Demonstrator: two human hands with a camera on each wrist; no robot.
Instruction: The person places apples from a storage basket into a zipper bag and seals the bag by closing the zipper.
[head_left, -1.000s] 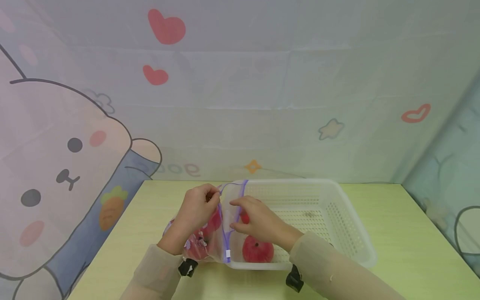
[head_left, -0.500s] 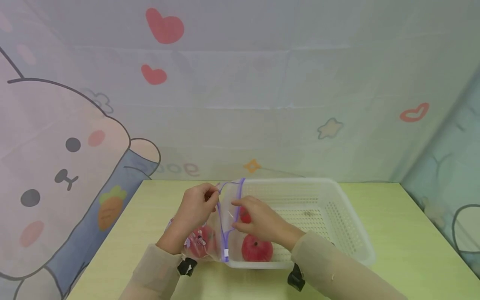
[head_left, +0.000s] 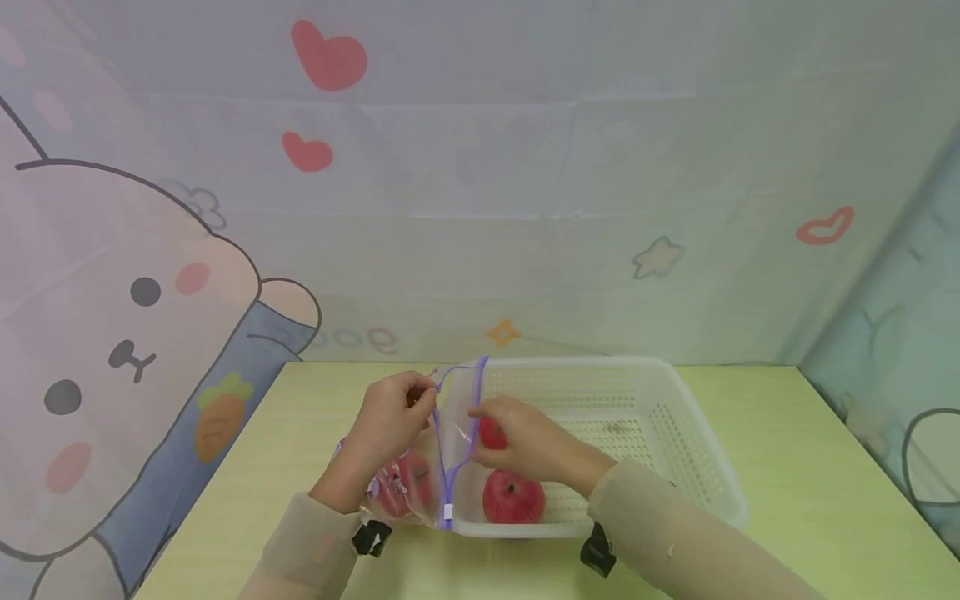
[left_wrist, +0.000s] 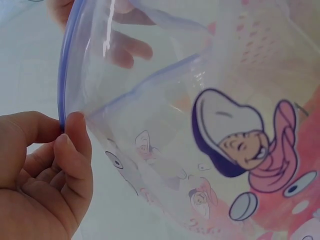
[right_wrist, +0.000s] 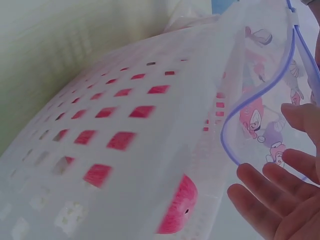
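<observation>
A clear zip bag (head_left: pixel 453 437) with a purple zip rim and cartoon prints stands open against the left end of a white perforated basket (head_left: pixel 675 375). Red apples (head_left: pixel 401 487) lie inside the bag. My left hand (head_left: pixel 420 404) pinches the bag's left rim, and the left wrist view shows thumb and forefinger (left_wrist: pixel 75 135) on the zip strip. My right hand (head_left: pixel 517 437) holds the opposite rim, its fingers (right_wrist: pixel 265 185) nearly straight against the film (right_wrist: pixel 260 100). A red apple (head_left: pixel 513 496) lies in the basket under that hand, and a smaller red piece (head_left: pixel 491 433) shows beside its thumb.
The basket sits on a pale green table (head_left: pixel 810 467) and takes up its middle and right. A cartoon-printed backdrop (head_left: pixel 150 292) rises behind and to the left of the table. The basket's right half holds nothing I can see.
My right hand has drawn the bag's right rim slightly to the right, widening the mouth. The apples in the bag have settled a little lower. My left hand has kept its pinch.
</observation>
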